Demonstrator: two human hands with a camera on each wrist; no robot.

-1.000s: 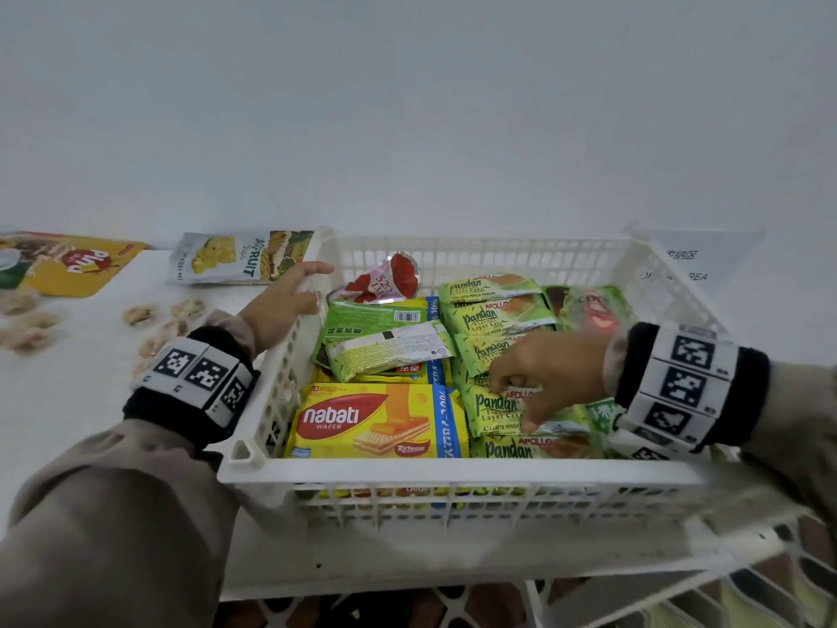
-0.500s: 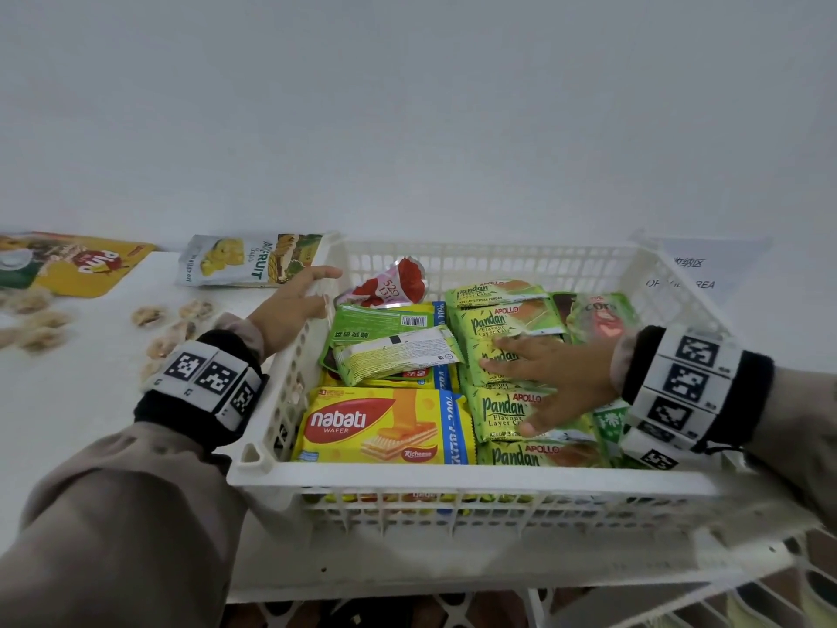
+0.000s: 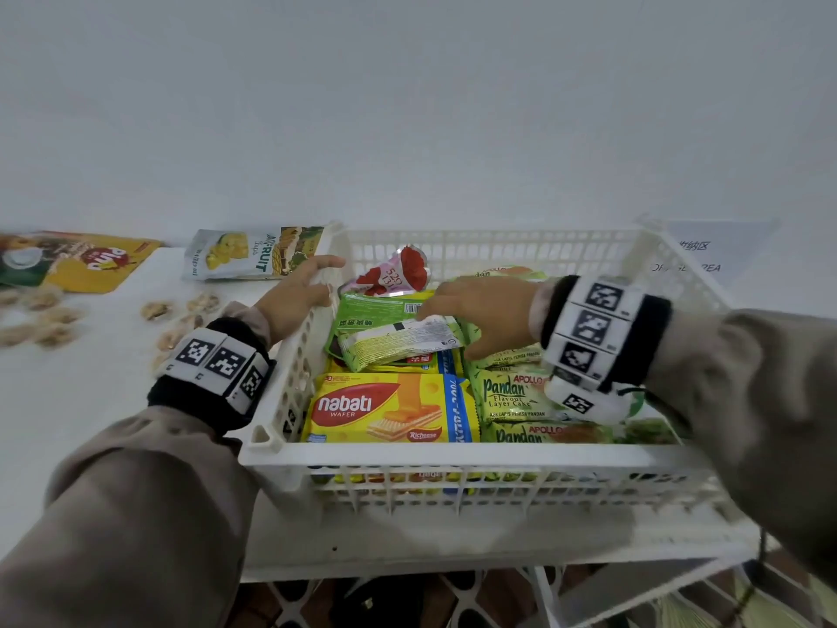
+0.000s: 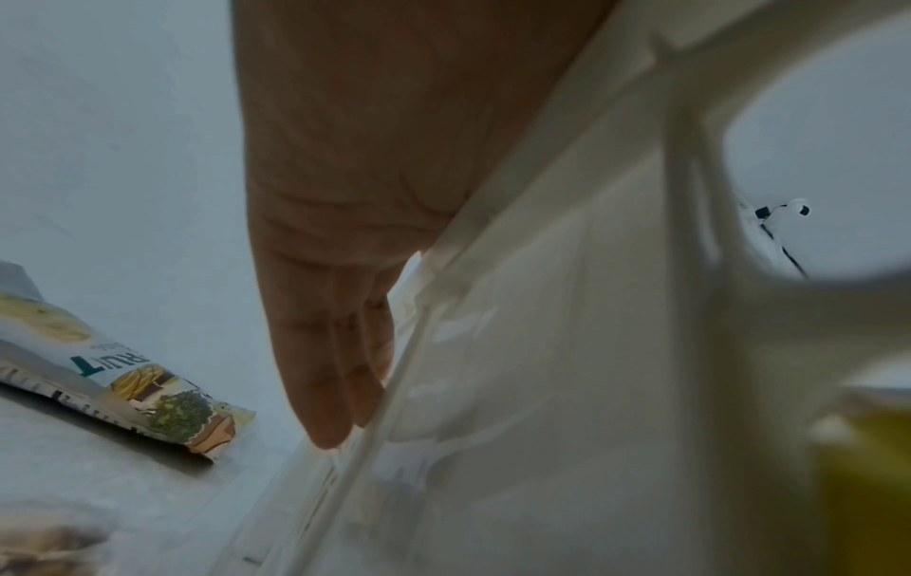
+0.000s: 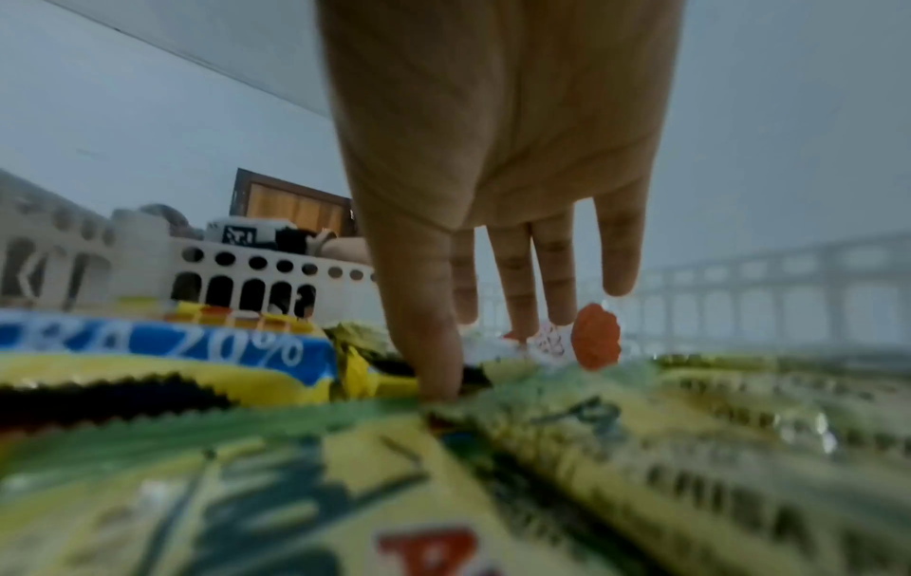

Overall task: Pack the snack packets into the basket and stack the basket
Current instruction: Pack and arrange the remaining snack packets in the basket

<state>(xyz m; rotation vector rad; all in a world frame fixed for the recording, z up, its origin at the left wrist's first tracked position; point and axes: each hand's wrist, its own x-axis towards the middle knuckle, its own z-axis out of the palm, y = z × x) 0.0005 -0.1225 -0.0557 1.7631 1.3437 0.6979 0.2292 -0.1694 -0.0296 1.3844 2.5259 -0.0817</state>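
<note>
**Mia:** Snack packets [image 3: 512,394] are lying in the white basket [image 3: 453,460], right under the right hand [image 3: 480,310]. Is the packing done?

**Ben:** Nearly, I think. The right hand is reaching over the green cake packets, fingers [image 5: 512,280] straight and a bit spread. It is not pinching anything. The thumb tip is touching a green packet, and the fingertips are pointing at the pale green wafer packet [image 3: 398,339] just past them.

**Mia:** And the left hand [image 3: 296,296]?

**Ben:** It is resting on the basket's side wall, fingers straight and close together. The thumb is hooking over the rim. It is holding the basket steady, I think.

**Mia:** What is beyond the left hand?

**Ben:** A fruit snack bag [image 3: 251,256] is lying on the table, outside the basket. A yellow bag [image 3: 90,262] is lying farther out, with small loose snacks [image 3: 50,317] near it.

**Mia:** So what comes next?

**Ben:** I think the packets need patting flat. The yellow wafer box [image 3: 389,410] is sitting near the rim already. Nothing should be poking up, or stacking the basket could go wrong.
</note>
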